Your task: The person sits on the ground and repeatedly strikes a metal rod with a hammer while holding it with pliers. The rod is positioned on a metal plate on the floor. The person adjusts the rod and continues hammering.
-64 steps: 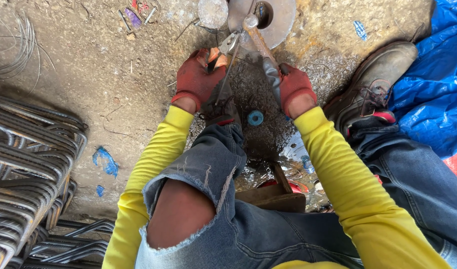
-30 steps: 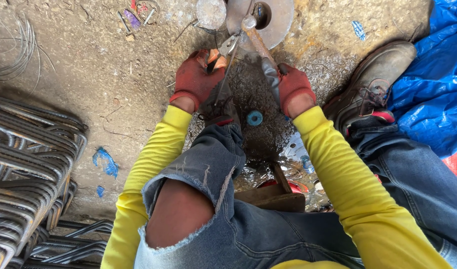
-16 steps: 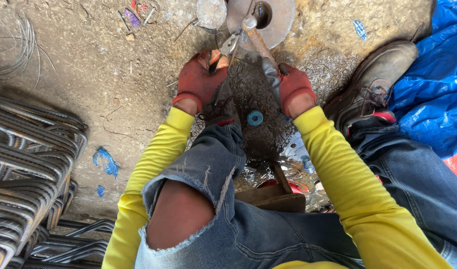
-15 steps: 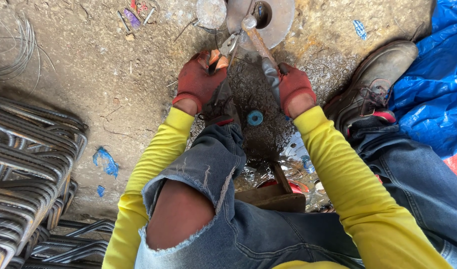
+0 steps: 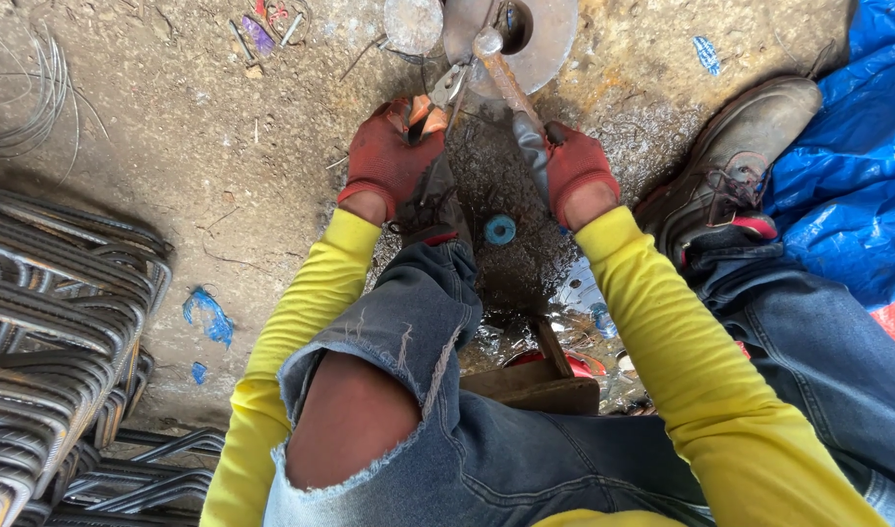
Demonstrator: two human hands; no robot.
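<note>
So the main thing here is the hammer (image 5: 507,80). Its wooden handle runs on a slant from the right hand (image 5: 576,171) up and to the left, and the head end sits right over the round metal plate (image 5: 555,44) with the hole in it, at the top of the view. The long axis points away from the person, tipped a bit leftward. The right hand is curled tight around the lower grip, red glove closed all the way, no gap that I can see.

The left hand (image 5: 394,156) is just across from it, also in a red glove, wrapped around what looks like pliers or cutters (image 5: 445,90). The metal tip pokes out up and to the right, toward the hammer head, so both tools aim at nearly the same spot at the plate's edge. I can't tell whether the tips actually touch, or whether the pliers grip anything; it's too small and dark there.

Between the hands the ground (image 5: 223,166) is dark with filings, and a small blue ring (image 5: 499,230) lies on it below them. A boot (image 5: 730,156) sits to the right beside a blue tarp (image 5: 847,166), and bent rebar stirrups (image 5: 62,312) are stacked off to the left, well apart.
</note>
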